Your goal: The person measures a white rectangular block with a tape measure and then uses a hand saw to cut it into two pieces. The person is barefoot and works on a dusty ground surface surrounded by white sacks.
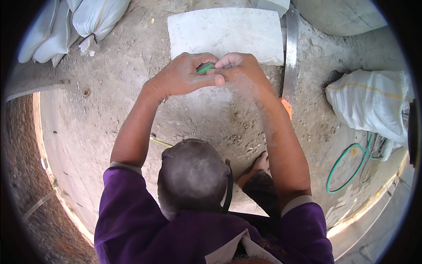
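Note:
My left hand (182, 77) and my right hand (244, 72) meet over the dusty ground, just in front of a white concrete block (226, 33). Both pinch a small green object (205, 68) between their fingertips; most of it is hidden by the fingers, so I cannot tell what kind of thing it is. My forearms reach up from purple sleeves at the lower edge. My knee, in dark dusty cloth (193, 176), and a bare foot (259, 165) sit below the hands.
A long metal saw blade (290, 57) with an orange handle (286, 107) lies right of the block. White sacks (369, 101) rest at the right, more sacks (94, 17) at top left. A green hose coil (351, 167) lies lower right. A brick wall (22, 167) runs along the left.

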### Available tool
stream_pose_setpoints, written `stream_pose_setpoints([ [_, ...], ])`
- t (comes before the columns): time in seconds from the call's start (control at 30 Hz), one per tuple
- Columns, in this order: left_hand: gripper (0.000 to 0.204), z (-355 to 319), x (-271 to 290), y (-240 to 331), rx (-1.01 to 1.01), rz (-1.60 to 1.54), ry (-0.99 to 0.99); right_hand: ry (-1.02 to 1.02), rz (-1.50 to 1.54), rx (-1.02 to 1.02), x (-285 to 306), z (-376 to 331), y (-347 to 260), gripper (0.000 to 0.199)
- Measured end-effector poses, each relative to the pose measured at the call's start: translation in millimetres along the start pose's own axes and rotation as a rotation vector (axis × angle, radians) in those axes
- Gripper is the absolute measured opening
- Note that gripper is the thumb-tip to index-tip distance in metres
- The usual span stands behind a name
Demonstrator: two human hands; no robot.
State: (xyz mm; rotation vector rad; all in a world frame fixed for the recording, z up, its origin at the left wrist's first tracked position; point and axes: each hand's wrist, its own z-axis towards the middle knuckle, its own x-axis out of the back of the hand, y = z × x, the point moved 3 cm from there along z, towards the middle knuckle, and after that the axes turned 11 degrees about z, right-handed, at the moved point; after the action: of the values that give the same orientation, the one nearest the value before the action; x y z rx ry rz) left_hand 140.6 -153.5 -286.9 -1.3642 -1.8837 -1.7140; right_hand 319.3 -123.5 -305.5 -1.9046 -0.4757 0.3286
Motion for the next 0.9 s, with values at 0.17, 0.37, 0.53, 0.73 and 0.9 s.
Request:
stream_pose_setpoints([
  [0.17, 0.069, 1.5, 18.3, -13.7, -0.008, 0.117, 0.017, -0.162, 0.095, -0.004, -1.7, 20.5, -12.0, 0.013],
  [0.37, 0.057, -2.3, 45.6, -87.7, 0.357, 0.279, 0.006, -0.075, 0.287, 0.149, 69.8, 65.2, -13.9, 0.016],
  [0.53, 0.044, 5.4, 55.6, -109.9, 0.310, 0.410, 0.130, -0.039, 0.185, 0.140, 78.6, 85.6, -15.1, 0.020],
  [0.73, 0.034, 29.4, 75.1, -106.1, 0.302, 0.317, 0.047, 0.066, 0.288, 0.144, 76.4, 99.9, -23.4, 0.024],
  [0.9, 0.034, 39.1, 91.1, -111.8, 0.261, 0.349, 0.089, -0.002, 0.107, 0.139, 78.3, 105.9, -37.4, 0.026],
])
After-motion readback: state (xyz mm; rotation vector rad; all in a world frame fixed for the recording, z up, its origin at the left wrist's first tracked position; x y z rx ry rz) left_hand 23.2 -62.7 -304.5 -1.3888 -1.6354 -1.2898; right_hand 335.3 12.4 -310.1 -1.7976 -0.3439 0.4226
